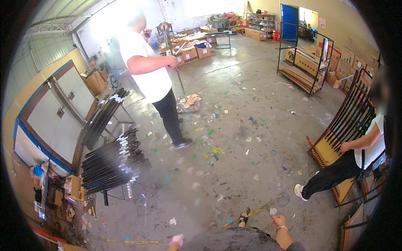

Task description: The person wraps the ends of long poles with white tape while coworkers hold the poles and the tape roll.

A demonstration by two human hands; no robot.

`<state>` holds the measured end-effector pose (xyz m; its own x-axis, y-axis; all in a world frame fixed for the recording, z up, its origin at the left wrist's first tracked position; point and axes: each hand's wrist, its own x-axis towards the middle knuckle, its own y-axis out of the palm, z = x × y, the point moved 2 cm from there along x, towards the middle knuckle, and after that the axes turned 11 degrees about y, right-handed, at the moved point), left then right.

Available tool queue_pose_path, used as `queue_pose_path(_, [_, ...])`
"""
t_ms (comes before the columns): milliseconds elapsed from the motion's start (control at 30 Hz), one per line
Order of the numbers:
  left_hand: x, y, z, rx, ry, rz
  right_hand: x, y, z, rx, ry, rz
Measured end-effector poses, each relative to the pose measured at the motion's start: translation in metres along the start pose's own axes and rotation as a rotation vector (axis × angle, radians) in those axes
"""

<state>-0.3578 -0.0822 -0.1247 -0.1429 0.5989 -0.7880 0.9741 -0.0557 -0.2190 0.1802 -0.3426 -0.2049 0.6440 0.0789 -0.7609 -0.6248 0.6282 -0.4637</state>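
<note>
My right hand (279, 221), with a bracelet at the wrist, hangs low beside my dark-clothed body. Its fingers look loosely bent and apart, and I make out nothing held in them. A small pale scrap (273, 211) shows just past the fingertips, seemingly on the floor. At the lower edge my left hand (177, 239) is small, bright and partly blurred, so its fingers cannot be made out. One sandalled foot (243, 218) shows on the grey floor (234, 167) between the hands.
Stacked black bars (111, 163) rest on stands at left. A person in white (146, 67) grips an upright pole (180, 81). Another person (368, 142) stands at right by a rack of dark rods (347, 117). Farther back are a metal frame rack (307, 56) and boxes (204, 51).
</note>
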Motion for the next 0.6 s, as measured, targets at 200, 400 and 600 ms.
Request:
queue_pose_path(200, [0.025, 0.060, -0.083, 0.055, 0.250, 0.221, 0.019, 0.003, 0.011, 0.026, -0.167, -0.070])
queue_pose_path(400, [0.045, 0.079, -0.080, 0.060, 0.182, 0.286, -0.025, -0.002, -0.065, 0.115, 0.230, 0.073])
queue_pose_path(600, [0.057, 0.031, -0.013, 0.548, 0.200, 0.325, -0.055, -0.012, -0.109, 0.051, 0.418, 0.173])
